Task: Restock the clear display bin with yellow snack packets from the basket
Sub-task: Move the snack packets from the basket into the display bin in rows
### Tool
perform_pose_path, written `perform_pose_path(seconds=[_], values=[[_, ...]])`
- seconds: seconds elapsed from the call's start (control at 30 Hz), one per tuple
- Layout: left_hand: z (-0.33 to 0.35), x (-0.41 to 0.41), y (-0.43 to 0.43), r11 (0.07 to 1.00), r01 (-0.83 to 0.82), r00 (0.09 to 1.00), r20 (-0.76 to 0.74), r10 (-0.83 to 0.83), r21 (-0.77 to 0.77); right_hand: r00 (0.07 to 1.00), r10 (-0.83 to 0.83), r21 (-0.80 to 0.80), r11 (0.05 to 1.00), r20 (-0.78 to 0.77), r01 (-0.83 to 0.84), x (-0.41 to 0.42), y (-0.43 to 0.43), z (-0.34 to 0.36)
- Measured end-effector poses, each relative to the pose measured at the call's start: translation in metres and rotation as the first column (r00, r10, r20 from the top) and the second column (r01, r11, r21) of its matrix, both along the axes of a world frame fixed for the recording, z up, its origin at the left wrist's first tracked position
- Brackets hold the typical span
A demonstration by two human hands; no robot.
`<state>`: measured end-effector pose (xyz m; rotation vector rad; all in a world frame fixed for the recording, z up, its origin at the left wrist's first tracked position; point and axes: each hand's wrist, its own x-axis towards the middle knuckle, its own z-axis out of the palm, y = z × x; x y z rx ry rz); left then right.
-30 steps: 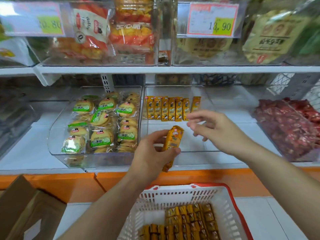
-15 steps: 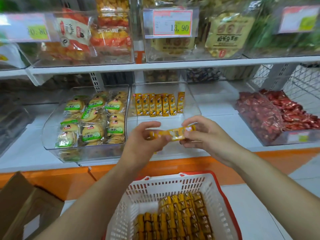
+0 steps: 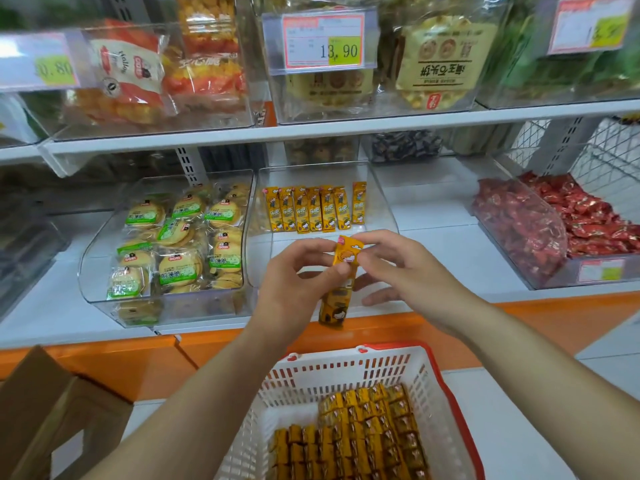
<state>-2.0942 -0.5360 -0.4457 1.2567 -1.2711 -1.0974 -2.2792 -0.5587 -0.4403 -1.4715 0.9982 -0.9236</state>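
Pinching with both grips, left hand (image 3: 294,285) and right hand (image 3: 408,271), the top of one yellow foil snack packet (image 3: 337,299). Turned it from crosswise half a second ago to upright, in front of the clear plastic display bin (image 3: 381,216). Seems oriented for placing, with many more in the white slotted basket (image 3: 346,368).

1 head view, forward and down, close on the shelf (image 3: 450,216); basket (image 3: 346,372) at bottom center of frame.
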Motion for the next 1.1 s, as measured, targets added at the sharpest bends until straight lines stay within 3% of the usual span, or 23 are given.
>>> perform_pose_path(seconds=[0.13, 0.3, 0.4, 0.57, 0.83, 1.0, 1.1], values=[[0.010, -0.008, -0.006, 0.998, 0.062, 0.996, 0.072, -0.060, -0.018, 1.000, 0.000, -0.021, 1.000, 0.023, 0.001, -0.014, -0.010, 0.004], [0.018, 0.001, -0.063, 0.997, 0.021, 0.948, 0.318, 0.002, -0.068, 0.975, -0.223, -0.150, 0.964, 0.005, 0.221, -0.035, -0.044, 0.011], [0.001, 0.002, -0.122, 0.995, -0.021, 0.835, 0.546, 0.071, -0.097, 0.917, -0.358, -0.336, 0.897, -0.173, 0.287, -0.040, -0.078, 0.012], [-0.039, -0.001, -0.218, 0.979, 0.045, 0.553, 0.821, 0.142, -0.200, 0.845, -0.457, -0.513, 0.814, -0.279, 0.271, -0.042, -0.147, 0.000], [-0.080, -0.009, -0.281, 0.919, 0.134, 0.296, 0.900, 0.319, -0.370, 0.808, -0.526, -0.622, 0.734, -0.265, 0.273, -0.029, -0.230, -0.019], [-0.083, -0.002, -0.284, 0.889, 0.143, 0.230, 0.888, 0.398, -0.436, 0.776, -0.497, -0.579, 0.787, -0.388, 0.215, -0.017, -0.256, -0.015], [-0.082, 0.001, -0.281, 0.889, 0.113, 0.237, 0.881, 0.410, -0.444, 0.754, -0.508, -0.611, 0.771, -0.417, 0.182, -0.011, -0.262, -0.014]])
